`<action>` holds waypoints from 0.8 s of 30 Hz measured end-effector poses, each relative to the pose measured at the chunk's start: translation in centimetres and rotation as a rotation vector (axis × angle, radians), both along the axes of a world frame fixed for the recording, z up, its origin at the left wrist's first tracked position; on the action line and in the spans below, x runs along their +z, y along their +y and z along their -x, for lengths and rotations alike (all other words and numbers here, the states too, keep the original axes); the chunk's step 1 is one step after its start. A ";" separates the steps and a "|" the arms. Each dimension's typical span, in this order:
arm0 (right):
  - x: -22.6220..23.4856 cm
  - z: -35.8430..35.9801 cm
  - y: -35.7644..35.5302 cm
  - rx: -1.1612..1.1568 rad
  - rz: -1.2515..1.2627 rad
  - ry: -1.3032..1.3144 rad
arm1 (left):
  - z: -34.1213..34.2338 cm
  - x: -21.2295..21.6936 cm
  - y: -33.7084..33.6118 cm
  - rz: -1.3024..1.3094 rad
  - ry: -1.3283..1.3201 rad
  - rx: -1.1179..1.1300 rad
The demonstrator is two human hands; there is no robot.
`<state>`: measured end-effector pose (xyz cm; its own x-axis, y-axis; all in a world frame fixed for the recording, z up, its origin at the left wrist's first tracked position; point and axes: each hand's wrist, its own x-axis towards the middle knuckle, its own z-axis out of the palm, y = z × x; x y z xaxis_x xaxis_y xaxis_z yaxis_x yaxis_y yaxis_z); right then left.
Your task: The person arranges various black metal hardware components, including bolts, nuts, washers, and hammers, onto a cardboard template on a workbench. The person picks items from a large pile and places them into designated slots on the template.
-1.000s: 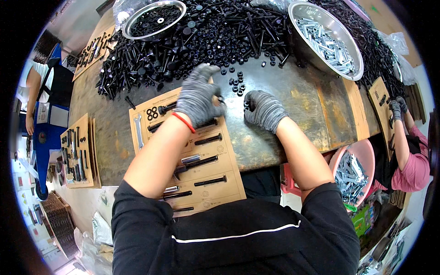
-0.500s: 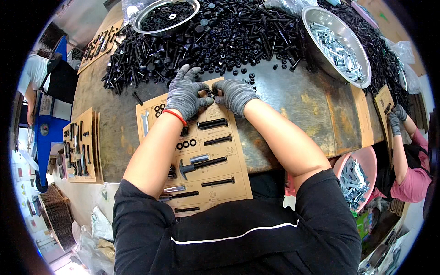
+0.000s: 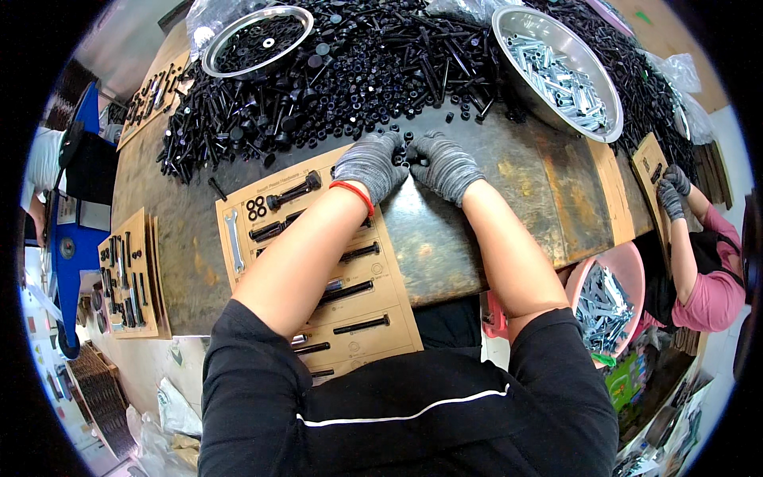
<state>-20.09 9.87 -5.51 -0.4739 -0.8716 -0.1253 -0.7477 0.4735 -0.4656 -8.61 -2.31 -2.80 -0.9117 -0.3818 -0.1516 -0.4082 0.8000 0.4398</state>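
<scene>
Left hand (image 3: 370, 165): gloved, fingers bent, thumb toward the nuts; I cannot tell whether it pinches one.
Right hand (image 3: 448, 165): gloved, curled in close to the left hand, a narrow gap between; a grip cannot be made out either.
Nuts (image 3: 408, 137): small, black, on the counter (image 3: 548, 191) between the hands, just right of the card's far end; likely apart from the heap so fingers can reach them singly.
Card (image 3: 401, 312): flat under the left forearm; bolts (image 3: 362, 324), rings (image 3: 256, 208) and a wrench (image 3: 234, 238) lie spaced out, seemingly so each stays distinct.
Heap (image 3: 238, 119): black hardware, far side, probably for easy reach.
Bowl (image 3: 586, 62): far right, silver tubes (image 3: 556, 79) inside, perhaps to stop rolling.
</scene>
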 end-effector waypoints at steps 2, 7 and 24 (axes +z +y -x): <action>0.2 -0.3 0.4 -0.017 -0.002 0.005 | 0.3 -0.4 0.2 -0.014 0.022 0.016; 0.4 0.2 1.1 -0.034 -0.055 -0.038 | -0.2 -1.7 -0.1 -0.032 -0.011 0.066; 0.2 -0.2 -0.3 -0.205 -0.011 0.113 | 1.8 -2.5 -0.5 0.090 0.025 -0.079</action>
